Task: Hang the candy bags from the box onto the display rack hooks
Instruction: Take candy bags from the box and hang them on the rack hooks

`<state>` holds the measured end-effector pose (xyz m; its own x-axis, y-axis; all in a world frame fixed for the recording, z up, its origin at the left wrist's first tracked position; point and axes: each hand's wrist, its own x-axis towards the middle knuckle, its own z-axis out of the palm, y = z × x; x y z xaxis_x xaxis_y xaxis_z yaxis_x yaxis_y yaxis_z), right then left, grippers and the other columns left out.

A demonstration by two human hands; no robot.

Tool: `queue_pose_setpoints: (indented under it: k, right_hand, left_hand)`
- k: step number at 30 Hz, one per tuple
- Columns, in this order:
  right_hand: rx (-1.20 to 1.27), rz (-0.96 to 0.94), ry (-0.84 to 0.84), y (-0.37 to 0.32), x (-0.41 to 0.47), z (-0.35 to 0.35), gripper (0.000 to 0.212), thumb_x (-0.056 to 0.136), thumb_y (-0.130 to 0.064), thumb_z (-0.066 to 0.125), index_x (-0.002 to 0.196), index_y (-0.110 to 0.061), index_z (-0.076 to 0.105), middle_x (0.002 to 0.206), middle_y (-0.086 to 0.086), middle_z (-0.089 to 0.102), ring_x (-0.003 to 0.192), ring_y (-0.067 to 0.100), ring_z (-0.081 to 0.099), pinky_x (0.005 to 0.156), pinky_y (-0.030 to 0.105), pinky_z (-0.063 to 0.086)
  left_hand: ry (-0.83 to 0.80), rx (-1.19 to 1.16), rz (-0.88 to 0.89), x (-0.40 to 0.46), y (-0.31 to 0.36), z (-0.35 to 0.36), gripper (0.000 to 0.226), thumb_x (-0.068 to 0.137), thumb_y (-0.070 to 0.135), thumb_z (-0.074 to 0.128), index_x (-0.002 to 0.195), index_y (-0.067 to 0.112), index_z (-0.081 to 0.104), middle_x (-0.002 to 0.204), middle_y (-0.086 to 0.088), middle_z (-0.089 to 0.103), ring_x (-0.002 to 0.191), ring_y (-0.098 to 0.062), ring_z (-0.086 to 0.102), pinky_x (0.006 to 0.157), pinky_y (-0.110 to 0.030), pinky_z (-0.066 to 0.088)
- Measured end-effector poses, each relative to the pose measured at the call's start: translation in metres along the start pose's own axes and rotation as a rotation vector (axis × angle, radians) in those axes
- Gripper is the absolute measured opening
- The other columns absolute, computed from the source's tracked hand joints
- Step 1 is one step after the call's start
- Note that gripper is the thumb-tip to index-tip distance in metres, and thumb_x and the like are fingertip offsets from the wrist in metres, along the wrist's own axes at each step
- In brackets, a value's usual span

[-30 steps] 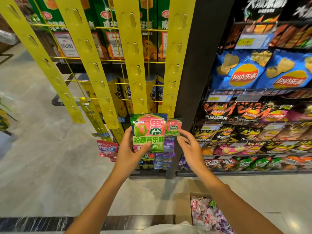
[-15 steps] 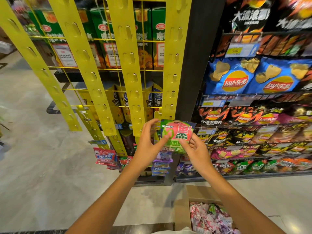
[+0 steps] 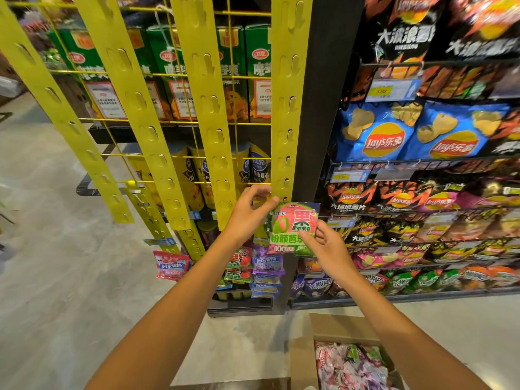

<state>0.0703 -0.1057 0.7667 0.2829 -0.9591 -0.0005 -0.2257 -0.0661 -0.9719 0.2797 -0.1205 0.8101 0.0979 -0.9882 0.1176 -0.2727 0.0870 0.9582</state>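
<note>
Candy bag (image 3: 292, 229) pinched by both hands' fingers (image 3: 309, 240), top edge just beside yellow strip (image 3: 289, 108) bottom.

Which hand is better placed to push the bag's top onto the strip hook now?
Left, probably. The left hand pinches the top of the bag right at the yellow strip. The right hand grips the lower edge, farther from the hooks.

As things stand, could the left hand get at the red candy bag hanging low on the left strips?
Probably yes. The left hand is busy at the top of the green candy bag, but once freed, nothing visibly blocks the way down-left to the red candy bag, which hangs exposed.
</note>
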Motion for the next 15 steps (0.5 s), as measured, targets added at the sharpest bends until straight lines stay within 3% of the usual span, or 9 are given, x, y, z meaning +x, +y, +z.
queue_pose_setpoints:
  k: [2,4,9,12,15]
  right_hand:
    - [0.006,0.004,0.002,0.001,0.004,-0.001,0.03,0.1,-0.025,0.061,0.128,-0.032,0.057,0.121,-0.012,0.069,0.114,0.003,0.065,0.103,0.036,0.053]
    - [0.003,0.01,-0.004,0.002,0.007,-0.001,0.033,0.099,-0.027,0.061,0.132,-0.026,0.058,0.122,-0.009,0.07,0.113,0.007,0.066,0.102,0.039,0.053]
    - [0.007,0.018,0.003,-0.001,0.011,0.002,0.027,0.1,-0.024,0.061,0.126,-0.031,0.059,0.117,-0.009,0.072,0.107,0.005,0.069,0.094,0.033,0.057]
    - [0.016,0.036,-0.005,0.003,0.013,0.004,0.026,0.1,-0.023,0.06,0.127,-0.025,0.06,0.116,-0.005,0.073,0.105,0.008,0.071,0.092,0.032,0.058]
    - [0.011,0.066,-0.008,0.009,0.011,0.007,0.027,0.101,-0.022,0.059,0.127,-0.019,0.06,0.115,-0.003,0.073,0.104,0.008,0.071,0.09,0.03,0.058]
  left_hand:
    - [-0.028,-0.022,-0.024,0.0,0.0,0.001,0.02,0.095,0.027,0.066,0.113,0.018,0.062,0.116,0.001,0.061,0.105,-0.004,0.06,0.086,-0.017,0.047]
    - [-0.064,-0.049,-0.052,-0.002,-0.001,0.002,0.019,0.097,0.028,0.063,0.113,0.019,0.061,0.113,0.011,0.061,0.102,0.005,0.058,0.083,-0.01,0.046]
    - [-0.076,0.003,-0.058,-0.005,-0.003,0.008,0.017,0.099,0.026,0.06,0.116,0.023,0.057,0.109,0.024,0.054,0.098,0.011,0.05,0.078,-0.003,0.041]
    - [-0.075,0.025,0.001,-0.005,-0.007,0.01,0.009,0.1,0.009,0.057,0.109,0.012,0.059,0.106,0.019,0.057,0.09,0.015,0.058,0.074,-0.004,0.043]
    - [-0.067,0.044,0.033,-0.005,-0.012,0.008,0.016,0.097,0.0,0.06,0.102,0.015,0.058,0.106,0.018,0.057,0.089,0.024,0.055,0.074,-0.003,0.043]
